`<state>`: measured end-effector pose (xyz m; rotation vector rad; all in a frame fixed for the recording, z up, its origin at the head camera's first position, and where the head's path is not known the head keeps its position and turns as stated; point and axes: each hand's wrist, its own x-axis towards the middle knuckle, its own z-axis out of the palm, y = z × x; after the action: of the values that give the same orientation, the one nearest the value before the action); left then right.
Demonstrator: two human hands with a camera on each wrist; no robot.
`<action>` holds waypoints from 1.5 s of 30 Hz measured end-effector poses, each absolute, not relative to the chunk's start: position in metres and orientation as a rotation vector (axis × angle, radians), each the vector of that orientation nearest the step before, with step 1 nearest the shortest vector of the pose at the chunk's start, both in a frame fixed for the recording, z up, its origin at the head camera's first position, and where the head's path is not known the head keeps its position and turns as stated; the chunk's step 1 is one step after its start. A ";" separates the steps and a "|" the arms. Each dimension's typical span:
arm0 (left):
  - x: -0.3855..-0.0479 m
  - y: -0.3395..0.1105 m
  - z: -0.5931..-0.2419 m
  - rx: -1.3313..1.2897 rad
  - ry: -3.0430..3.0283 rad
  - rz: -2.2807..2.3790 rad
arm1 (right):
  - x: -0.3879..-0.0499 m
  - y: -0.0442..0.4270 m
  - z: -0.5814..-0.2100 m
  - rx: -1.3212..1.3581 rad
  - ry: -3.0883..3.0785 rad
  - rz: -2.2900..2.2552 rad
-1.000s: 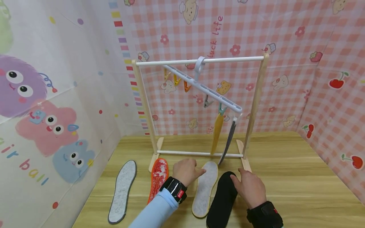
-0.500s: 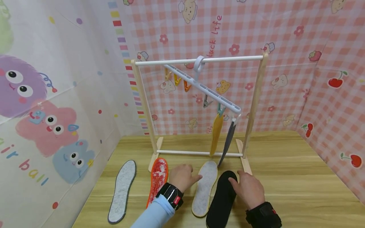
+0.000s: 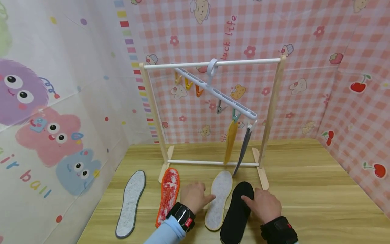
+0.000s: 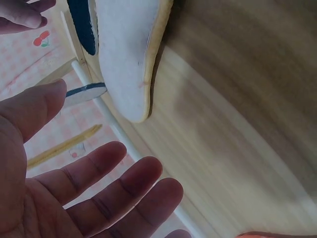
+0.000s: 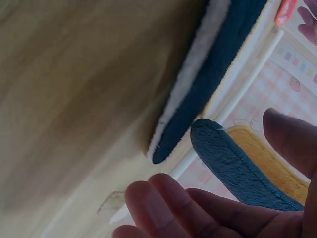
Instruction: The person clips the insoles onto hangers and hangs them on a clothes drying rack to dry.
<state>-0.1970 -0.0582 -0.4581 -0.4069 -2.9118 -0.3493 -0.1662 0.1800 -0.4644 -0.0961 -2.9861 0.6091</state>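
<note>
Nearest me, a light-blue sleeve (image 3: 169,230) leads to a black strap (image 3: 183,215) on my left wrist; another black strap (image 3: 278,230) wraps my right. My left hand (image 3: 195,197) holds nothing, its thumb and fingers apart, between the red-and-white insole with the orange rim (image 3: 168,193) on the left and the pale grey fuzzy insole with the yellow edge (image 3: 218,201) on the right. My right hand (image 3: 265,205) grips nothing either: thumb and fingers stand apart at the right side of the flat black insole (image 3: 237,215), and I cannot tell whether the thumb touches it. The black one lies just right of the yellow-edged one. Far left on the wood-grain table (image 3: 304,189) lies a pale grey insole with dark edging (image 3: 131,203).

Farther off stands a pale wooden rack with white rods (image 3: 270,112). From its top rod hangs a white clip hanger (image 3: 226,98), slanting; at its near right end hang a yellow insole (image 3: 230,144) and a dark grey insole (image 3: 244,145). Behind is pink checked cloth (image 3: 195,51).
</note>
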 end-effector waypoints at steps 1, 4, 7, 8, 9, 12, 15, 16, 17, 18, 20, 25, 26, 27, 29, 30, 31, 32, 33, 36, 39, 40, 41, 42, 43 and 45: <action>-0.196 -0.058 -0.459 -0.407 -2.916 -0.348 | -0.166 0.179 -0.466 -0.107 -2.997 0.595; -0.194 -0.058 -0.460 -0.407 -2.925 -0.335 | -0.164 0.177 -0.469 -0.124 -3.021 0.570; -0.193 -0.059 -0.461 -0.413 -2.923 -0.305 | -0.163 0.175 -0.472 -0.144 -3.053 0.552; -0.192 -0.059 -0.461 -0.415 -2.919 -0.298 | -0.163 0.175 -0.472 -0.149 -3.060 0.549; -0.192 -0.060 -0.461 -0.418 -2.916 -0.292 | -0.163 0.174 -0.473 -0.158 -3.070 0.544; -0.191 -0.061 -0.461 -0.424 -2.901 -0.279 | -0.165 0.173 -0.475 -0.186 -3.100 0.523; -0.191 -0.062 -0.461 -0.421 -2.902 -0.285 | -0.168 0.170 -0.476 -0.226 -3.141 0.506; -0.191 -0.062 -0.461 -0.420 -2.903 -0.289 | -0.169 0.169 -0.476 -0.240 -3.157 0.499; -0.191 -0.062 -0.461 -0.417 -2.908 -0.294 | -0.170 0.168 -0.476 -0.255 -3.171 0.490; -0.191 -0.062 -0.461 -0.414 -2.914 -0.300 | -0.171 0.167 -0.477 -0.268 -3.185 0.481; -0.192 -0.062 -0.462 -0.410 -2.925 -0.312 | -0.172 0.164 -0.477 -0.292 -3.207 0.457; -0.193 -0.062 -0.464 -0.416 -2.931 -0.316 | -0.174 0.162 -0.481 -0.333 -3.204 0.408; -0.193 -0.062 -0.464 -0.419 -2.927 -0.319 | -0.175 0.161 -0.482 -0.336 -3.201 0.403; -0.193 -0.062 -0.464 -0.419 -2.927 -0.322 | -0.175 0.161 -0.483 -0.339 -3.197 0.399; -0.194 -0.062 -0.464 -0.420 -2.923 -0.327 | -0.175 0.161 -0.483 -0.339 -3.192 0.387; -0.194 -0.063 -0.464 -0.420 -2.922 -0.329 | -0.176 0.161 -0.483 -0.336 -3.187 0.380; -0.194 -0.063 -0.464 -0.418 -2.925 -0.330 | -0.176 0.161 -0.483 -0.331 -3.181 0.377; -0.194 -0.063 -0.465 -0.419 -2.923 -0.331 | -0.176 0.160 -0.483 -0.327 -3.179 0.373; -0.194 -0.063 -0.464 -0.416 -2.928 -0.332 | -0.176 0.160 -0.484 -0.324 -3.175 0.367; -0.193 -0.063 -0.464 -0.419 -2.931 -0.339 | -0.176 0.159 -0.484 -0.308 -3.170 0.352; -0.192 -0.062 -0.463 -0.423 -2.935 -0.346 | -0.177 0.158 -0.484 -0.305 -3.179 0.336; -0.192 -0.062 -0.463 -0.423 -2.933 -0.343 | -0.178 0.158 -0.484 -0.303 -3.180 0.336; -0.192 -0.062 -0.463 -0.423 -2.934 -0.339 | -0.178 0.158 -0.484 -0.304 -3.182 0.340; -0.192 -0.062 -0.463 -0.422 -2.934 -0.337 | -0.178 0.158 -0.484 -0.305 -3.179 0.344; -0.191 -0.062 -0.462 -0.421 -2.935 -0.334 | -0.178 0.159 -0.485 -0.304 -3.179 0.345; -0.191 -0.061 -0.463 -0.419 -2.939 -0.330 | -0.178 0.159 -0.485 -0.297 -3.173 0.354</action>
<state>-0.1914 -0.0614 -0.4627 -0.4194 -2.9387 -0.3295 -0.1776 0.1589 -0.4846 -0.2972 -3.1732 0.3536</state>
